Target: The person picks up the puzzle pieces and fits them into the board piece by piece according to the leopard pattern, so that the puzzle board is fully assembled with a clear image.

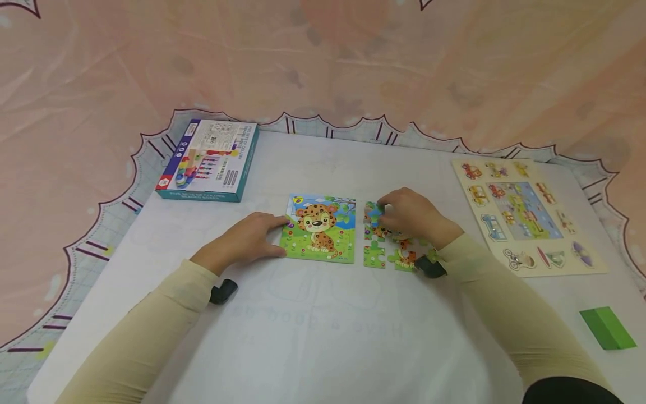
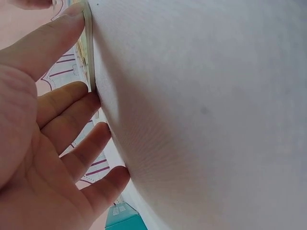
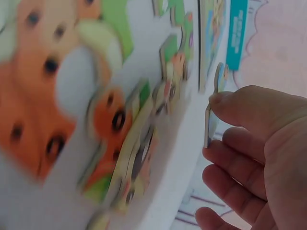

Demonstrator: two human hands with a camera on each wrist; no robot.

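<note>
A square puzzle board (image 1: 319, 247) with a cartoon leopard lies flat on the white table. My left hand (image 1: 247, 238) rests at its left side, thumb and fingertips touching the board's edge, as the left wrist view also shows. Just right of the board are several leopard jigsaw pieces (image 1: 374, 256), some spaced apart. Above them my right hand (image 1: 416, 216) pinches one puzzle piece (image 3: 208, 127) between thumb and fingers. In the right wrist view that piece stands on edge, its picture mostly turned away. From the head view the right hand covers part of the loose pieces.
A boxed toy set (image 1: 212, 160) lies at the back left. To the right is a wooden vehicle puzzle board (image 1: 550, 264). A green block (image 1: 608, 328) sits near the right table edge. Behind the table (image 1: 323, 348) hangs a patterned orange-pink cloth (image 1: 323, 67).
</note>
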